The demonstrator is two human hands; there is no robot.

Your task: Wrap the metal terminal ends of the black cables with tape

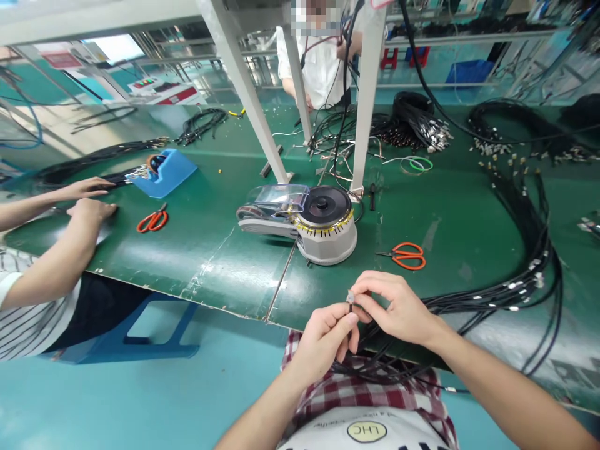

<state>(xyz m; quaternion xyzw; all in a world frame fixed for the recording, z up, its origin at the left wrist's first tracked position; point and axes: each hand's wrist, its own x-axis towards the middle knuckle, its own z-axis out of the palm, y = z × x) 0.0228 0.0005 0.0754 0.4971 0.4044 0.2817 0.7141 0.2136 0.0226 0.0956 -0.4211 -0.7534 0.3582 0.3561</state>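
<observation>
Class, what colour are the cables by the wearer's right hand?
Black; the cables show best in the head view.

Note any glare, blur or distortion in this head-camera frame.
Head view: pale glare on the green table; head view: slanting posts suggest wide-angle distortion; head view: pixelation hides part of the standing person; head view: the small piece pinched by left hand and right hand lacks fine detail.
</observation>
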